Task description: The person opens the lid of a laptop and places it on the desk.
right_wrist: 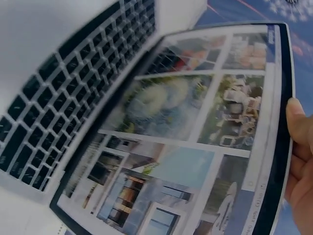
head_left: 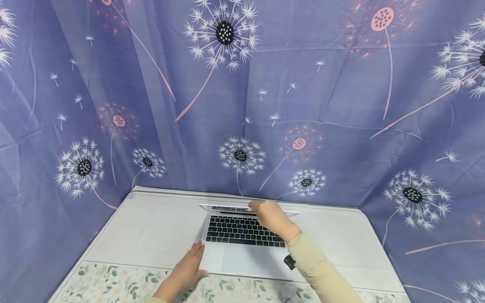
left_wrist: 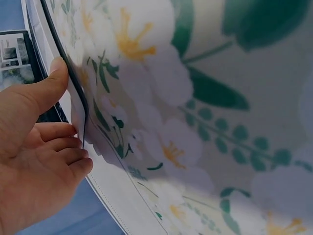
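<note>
A silver laptop (head_left: 214, 259) with black keys lies on the table, its lid partly raised and seen nearly edge-on in the head view. My right hand (head_left: 270, 216) grips the lid's upper edge, thumb on the screen side. In the right wrist view, the lit screen (right_wrist: 166, 112) shows a page of pictures and leans over the keyboard (right_wrist: 63, 93). My left hand (head_left: 188, 264) holds the laptop's front left corner, with fingers along the left side and thumb at the front edge. The left wrist view shows that thumb and the bent fingers against the base's edge.
A white mat (head_left: 159, 227) covers the table under the laptop. Floral cloth (head_left: 125, 280) lies along the near edge. Purple curtains (head_left: 204, 168) with dandelion prints surround the table at the back and both sides. A dark band sits on the right wrist.
</note>
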The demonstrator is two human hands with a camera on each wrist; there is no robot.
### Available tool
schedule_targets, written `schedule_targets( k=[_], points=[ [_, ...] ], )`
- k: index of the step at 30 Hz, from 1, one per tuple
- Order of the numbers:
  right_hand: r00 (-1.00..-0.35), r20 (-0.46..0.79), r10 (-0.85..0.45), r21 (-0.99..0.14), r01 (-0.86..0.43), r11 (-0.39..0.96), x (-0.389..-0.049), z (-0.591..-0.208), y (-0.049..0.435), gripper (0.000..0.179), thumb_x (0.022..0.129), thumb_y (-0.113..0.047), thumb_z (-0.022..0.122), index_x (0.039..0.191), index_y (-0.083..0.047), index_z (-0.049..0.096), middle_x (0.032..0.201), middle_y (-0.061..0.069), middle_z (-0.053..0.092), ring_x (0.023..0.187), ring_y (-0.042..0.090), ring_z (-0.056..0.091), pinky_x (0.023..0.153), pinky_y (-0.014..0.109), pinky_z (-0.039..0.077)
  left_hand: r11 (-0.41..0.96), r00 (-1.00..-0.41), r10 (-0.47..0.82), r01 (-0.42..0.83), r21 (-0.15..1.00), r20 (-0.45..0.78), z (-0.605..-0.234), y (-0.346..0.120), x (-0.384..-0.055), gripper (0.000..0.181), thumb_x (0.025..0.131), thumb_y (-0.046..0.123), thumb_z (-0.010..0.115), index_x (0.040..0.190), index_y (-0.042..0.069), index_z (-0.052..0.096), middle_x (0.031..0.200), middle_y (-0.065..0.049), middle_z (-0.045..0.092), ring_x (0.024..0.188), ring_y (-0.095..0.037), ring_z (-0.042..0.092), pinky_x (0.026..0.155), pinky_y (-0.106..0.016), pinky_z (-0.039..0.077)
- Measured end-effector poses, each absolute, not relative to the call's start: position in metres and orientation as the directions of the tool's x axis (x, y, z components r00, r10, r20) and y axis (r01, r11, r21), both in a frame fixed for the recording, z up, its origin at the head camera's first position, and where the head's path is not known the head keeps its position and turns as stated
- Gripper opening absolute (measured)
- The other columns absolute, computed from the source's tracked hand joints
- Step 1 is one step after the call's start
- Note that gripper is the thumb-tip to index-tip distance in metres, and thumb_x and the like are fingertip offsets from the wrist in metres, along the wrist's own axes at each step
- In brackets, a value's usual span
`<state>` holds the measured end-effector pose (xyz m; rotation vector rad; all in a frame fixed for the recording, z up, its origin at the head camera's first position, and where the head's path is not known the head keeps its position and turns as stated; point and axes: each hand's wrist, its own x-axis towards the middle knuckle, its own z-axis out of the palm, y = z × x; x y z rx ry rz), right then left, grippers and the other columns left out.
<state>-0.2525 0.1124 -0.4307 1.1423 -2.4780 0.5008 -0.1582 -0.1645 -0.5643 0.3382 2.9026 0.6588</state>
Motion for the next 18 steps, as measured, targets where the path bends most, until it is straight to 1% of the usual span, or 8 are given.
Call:
schedule_targets(
  k=[4,6,9,11,12,13,16,18],
  points=[
    [-0.708,0.423,-0.565,-0.294,-0.697,0.654,-0.269,-0.419,0.110,0.006,0.090,-0.007,0.067,0.092,-0.003,0.070,0.071,0.007,0.068,0.048,0.006,0.047,0.059,0.026,0.056,0.882,-0.967,0.231,0.160,0.443,-0.111,-0.563,-0.162,-0.159,0.088,0.072,0.034,0.077,0.138,-0.011,0.042,0.149,-0.028,0.033,0.139,-0.041,0.030,0.112,-0.056,0.029],
    [-0.747,0.410,-0.523,-0.322,-0.655,0.683,-0.276,-0.416,0.108,0.007,0.091,-0.010,0.066,0.092,-0.004,0.071,0.073,0.007,0.069,0.048,0.007,0.050,0.059,0.028,0.056,0.883,-0.969,0.218,0.142,0.447,-0.121,-0.562,-0.162,-0.160,0.087,0.071,0.033,0.078,0.138,-0.010,0.042,0.149,-0.028,0.033,0.139,-0.041,0.030,0.112,-0.056,0.028],
    [-0.783,0.434,-0.446,-0.367,-0.606,0.706,-0.282,-0.415,0.104,0.006,0.091,-0.009,0.066,0.091,-0.004,0.069,0.076,0.008,0.070,0.055,0.013,0.059,0.059,0.031,0.056,0.883,-0.969,0.207,0.127,0.451,-0.132,-0.560,-0.161,-0.159,0.087,0.071,0.032,0.078,0.138,-0.010,0.042,0.149,-0.027,0.033,0.139,-0.041,0.029,0.112,-0.056,0.028],
    [-0.784,0.482,-0.391,-0.379,-0.589,0.713,-0.285,-0.415,0.100,0.003,0.090,-0.008,0.068,0.089,-0.005,0.067,0.079,0.007,0.069,0.063,0.017,0.063,0.062,0.033,0.057,0.884,-0.970,0.202,0.121,0.452,-0.135,-0.559,-0.161,-0.159,0.086,0.072,0.032,0.078,0.138,-0.010,0.042,0.149,-0.027,0.033,0.139,-0.040,0.029,0.112,-0.056,0.028],
    [-0.779,0.509,-0.366,-0.378,-0.584,0.718,-0.286,-0.416,0.098,0.004,0.090,-0.007,0.068,0.088,-0.005,0.065,0.079,0.006,0.068,0.065,0.018,0.063,0.063,0.033,0.057,0.885,-0.970,0.203,0.122,0.450,-0.136,-0.559,-0.161,-0.159,0.086,0.072,0.032,0.077,0.138,-0.010,0.042,0.149,-0.027,0.033,0.139,-0.040,0.029,0.112,-0.056,0.028],
    [-0.770,0.539,-0.341,-0.373,-0.582,0.723,-0.287,-0.417,0.097,0.006,0.089,-0.006,0.069,0.087,-0.005,0.064,0.081,0.006,0.066,0.069,0.019,0.063,0.069,0.034,0.058,0.884,-0.969,0.204,0.122,0.451,-0.137,-0.558,-0.161,-0.159,0.086,0.072,0.032,0.077,0.138,-0.010,0.042,0.149,-0.027,0.032,0.139,-0.040,0.029,0.112,-0.055,0.028],
    [-0.719,0.632,-0.289,-0.316,-0.580,0.751,-0.289,-0.420,0.092,0.009,0.086,-0.004,0.071,0.083,-0.004,0.063,0.081,0.006,0.059,0.075,0.022,0.059,0.074,0.036,0.055,0.882,-0.967,0.211,0.126,0.454,-0.143,-0.557,-0.160,-0.159,0.085,0.073,0.031,0.077,0.139,-0.010,0.041,0.150,-0.027,0.032,0.140,-0.040,0.028,0.112,-0.056,0.027],
    [-0.670,0.693,-0.268,-0.247,-0.570,0.784,-0.291,-0.422,0.088,0.010,0.086,-0.004,0.072,0.081,-0.003,0.063,0.080,0.006,0.055,0.076,0.023,0.055,0.074,0.036,0.052,0.881,-0.966,0.214,0.126,0.456,-0.146,-0.556,-0.160,-0.159,0.085,0.073,0.031,0.077,0.139,-0.010,0.041,0.150,-0.027,0.032,0.140,-0.040,0.028,0.112,-0.056,0.027]
  ],
)
